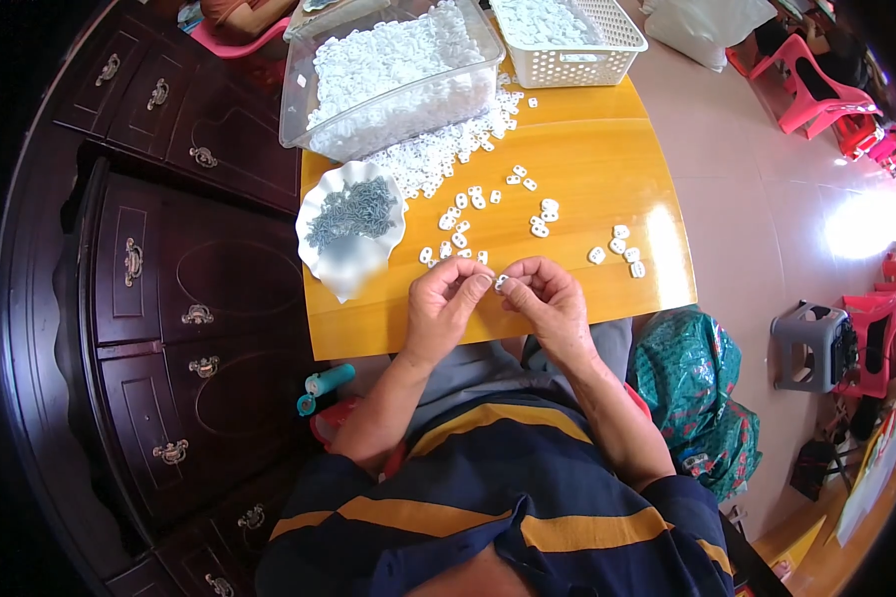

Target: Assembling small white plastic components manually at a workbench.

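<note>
Small white piece [501, 283]: pinched between the two hands just above the near edge of the surface; too small to tell its exact shape.
Left hand [445, 303]: fingers [473, 286] curled and pressed together at the tips on the left side of the piece.
Right hand [548, 298]: fingers [516, 290] bent inward, pinching the same piece from the right; the two hands met at the fingertips.
Surface [587, 159]: a yellow wooden top, glossy, lying under and beyond the fingers.
Loose white pieces [468, 224]: scattered just beyond the fingers, well clear of them; a few more [619, 254] lay to the right of the right hand.
White wavy dish [343, 249]: left of and beyond the left fingers, holding a heap of small grey metal hooks [353, 211].
Clear plastic tub [388, 75]: far beyond the fingers, full of white pieces, with more spilled at its foot [438, 149].
White lattice basket [567, 40]: far beyond the right fingers, beside the tub, also filled with white pieces.
Dark wooden cabinet [159, 298]: close along the left of the surface, drawers with metal pulls.
Teal cylinder [327, 383]: on the floor below the left forearm, near the cabinet.
Green patterned bag [692, 383]: right of the right forearm, beside the surface.
In the way: nothing lay between the fingers and the loose pieces; the fingertips themselves hid most of the pinched piece.
</note>
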### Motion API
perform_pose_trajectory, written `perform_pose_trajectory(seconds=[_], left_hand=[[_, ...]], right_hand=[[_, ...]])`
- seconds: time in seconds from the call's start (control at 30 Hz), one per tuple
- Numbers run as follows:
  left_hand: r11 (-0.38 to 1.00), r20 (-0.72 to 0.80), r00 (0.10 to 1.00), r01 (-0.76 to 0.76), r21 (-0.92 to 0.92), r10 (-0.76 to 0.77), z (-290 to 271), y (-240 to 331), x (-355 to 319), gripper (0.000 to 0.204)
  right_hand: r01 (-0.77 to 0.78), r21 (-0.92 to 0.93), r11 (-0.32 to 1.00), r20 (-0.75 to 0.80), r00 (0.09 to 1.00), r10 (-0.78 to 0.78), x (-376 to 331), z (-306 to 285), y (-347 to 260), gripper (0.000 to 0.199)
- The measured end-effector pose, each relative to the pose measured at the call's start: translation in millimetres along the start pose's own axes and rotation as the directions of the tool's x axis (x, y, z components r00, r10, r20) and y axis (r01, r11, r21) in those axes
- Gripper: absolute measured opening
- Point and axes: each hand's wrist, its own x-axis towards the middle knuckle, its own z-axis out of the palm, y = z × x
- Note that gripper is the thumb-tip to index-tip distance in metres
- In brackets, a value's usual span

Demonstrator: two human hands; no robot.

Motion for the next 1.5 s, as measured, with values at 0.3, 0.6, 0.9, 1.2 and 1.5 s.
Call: perform_pose_trajectory(seconds=[0.3, 0.6, 0.9, 1.2, 1.5], left_hand=[[0.980, 0.057, 0.992, -0.121, 0.161, 0.113, 0, 11, 0, 0.009], [0.954, 0.051, 0.987, -0.162, 0.251, 0.154, -1, 15, 2, 0.007], [0.938, 0.059, 0.983, -0.183, 0.295, 0.173, 2, 17, 3, 0.007], [0.931, 0.062, 0.980, -0.201, 0.305, 0.191, 1, 18, 1, 0.005], [0.932, 0.061, 0.978, -0.207, 0.296, 0.198, 1, 19, 1, 0.005]], right_hand=[[0.015, -0.057, 0.998, -0.021, 1.000, -0.016, -2, 1, -1, 0.008], [0.010, -0.093, 0.996, -0.036, 0.999, -0.014, -3, -1, -3, 0.009], [0.026, -0.127, 0.992, -0.038, 0.999, -0.031, -3, -2, -4, 0.009], [0.026, -0.173, 0.985, -0.030, 0.999, -0.032, -3, -1, -6, 0.008], [0.010, -0.194, 0.981, -0.024, 1.000, -0.015, -3, -2, -4, 0.007]])
